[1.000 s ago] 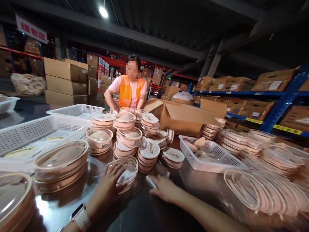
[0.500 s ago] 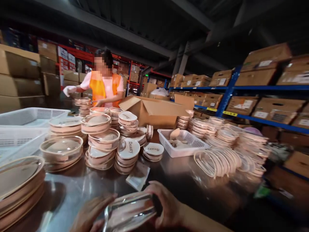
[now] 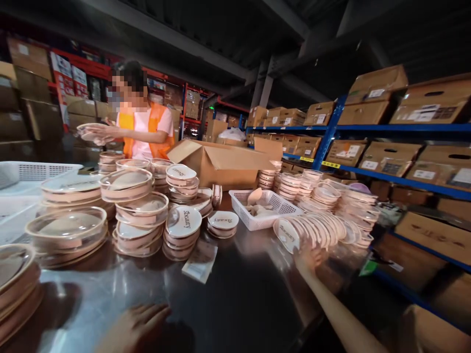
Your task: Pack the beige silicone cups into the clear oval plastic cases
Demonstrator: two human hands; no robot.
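Note:
On the right, a round clear case (image 3: 287,235) with a white lettered face stands on edge at the left end of a row of similar cases (image 3: 324,229). My right hand (image 3: 310,256) is at this case's lower right rim, its fingers bent against it and the row; their tips are partly hidden. My left hand (image 3: 138,323) hovers or rests low over the dark tabletop (image 3: 235,294), slightly blurred, fingers stretched out and holding nothing. Ahead of it lies a small flat clear packet (image 3: 200,262).
Stacks of round cases (image 3: 140,211) fill the left of the table. A white basket (image 3: 253,223) holds beige pieces. Behind it stands an open cardboard box (image 3: 221,169). Across the table, a person in an orange vest (image 3: 154,122) holds a round item. White crates (image 3: 47,171) stand left.
The case that was between both hands is at the left end of the row. My right hand moved right and forward; my left hand came away from it. The view turned right.

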